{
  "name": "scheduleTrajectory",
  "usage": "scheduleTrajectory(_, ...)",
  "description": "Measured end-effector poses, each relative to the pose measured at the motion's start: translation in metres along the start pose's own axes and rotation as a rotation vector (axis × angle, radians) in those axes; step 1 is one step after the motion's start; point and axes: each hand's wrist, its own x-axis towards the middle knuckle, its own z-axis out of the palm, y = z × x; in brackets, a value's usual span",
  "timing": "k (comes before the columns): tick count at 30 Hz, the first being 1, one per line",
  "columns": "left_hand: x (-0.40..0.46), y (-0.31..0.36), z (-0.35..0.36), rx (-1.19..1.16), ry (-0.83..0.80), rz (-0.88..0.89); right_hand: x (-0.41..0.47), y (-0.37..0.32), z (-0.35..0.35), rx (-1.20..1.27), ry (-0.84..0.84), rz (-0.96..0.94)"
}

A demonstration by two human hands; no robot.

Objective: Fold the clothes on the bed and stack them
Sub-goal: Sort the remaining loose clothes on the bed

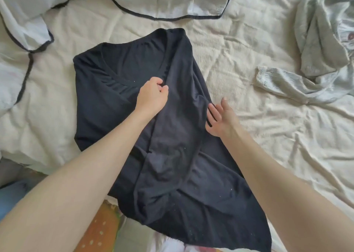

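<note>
The black shirt (122,98) looks light, limp and prone to creasing, best taken at hems and fold edges. It lies mid-bed (249,40), collar away, 1 side folded inward. The left hand (151,94) pinches that folded edge; the right hand (220,117) rests flat, fingers straight.

No text, label, brand or number was readable anywhere (not even on the black shirt (118,106)) this moment.
</note>
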Motion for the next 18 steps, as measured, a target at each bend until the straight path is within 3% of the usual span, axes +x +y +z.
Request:
scheduleTrajectory(4,0.038,0.025,0.004,-0.028,-0.080,0.085,0.005,-0.001,0.003,-0.182,-0.010,-0.011)
scheduleTrajectory(7,0.063,0.042,0.004,-0.153,-0.072,0.047,0.005,0.008,0.014,-0.319,-0.049,0.097)
scheduleTrajectory(9,0.079,0.053,0.004,-0.220,-0.074,0.052,0.005,0.005,0.024,-0.200,-0.073,0.165)
scheduleTrajectory(14,0.109,0.077,0.015,-0.139,-0.038,0.062,0.011,-0.018,0.031,0.173,-0.006,0.042)
scheduleTrajectory(18,0.118,0.090,0.024,-0.207,0.036,0.055,0.013,-0.028,0.015,0.385,-0.076,0.001)
